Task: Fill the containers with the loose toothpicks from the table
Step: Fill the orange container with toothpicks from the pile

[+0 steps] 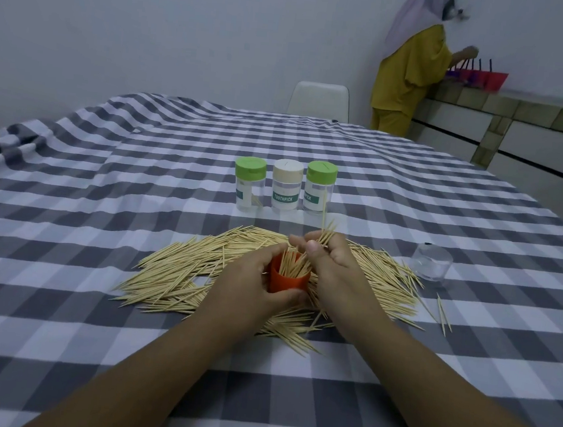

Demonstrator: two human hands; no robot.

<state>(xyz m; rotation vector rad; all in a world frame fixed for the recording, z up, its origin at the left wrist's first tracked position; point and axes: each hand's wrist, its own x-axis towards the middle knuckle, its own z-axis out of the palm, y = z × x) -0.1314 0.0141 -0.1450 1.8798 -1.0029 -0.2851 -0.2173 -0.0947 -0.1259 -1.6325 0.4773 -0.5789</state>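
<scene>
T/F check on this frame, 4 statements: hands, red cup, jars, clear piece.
1. The left hand grips the red cup. True.
2. The right hand is empty. False: it pinches a bundle of toothpicks over the cup.
3. Three capped jars stand behind the loose toothpick pile. True.
4. The clear container sits left of the pile. False: it sits at the right.

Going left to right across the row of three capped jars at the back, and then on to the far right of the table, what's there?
Left green-lidded jar → cream-lidded jar → right green-lidded jar → clear plastic cup.
</scene>
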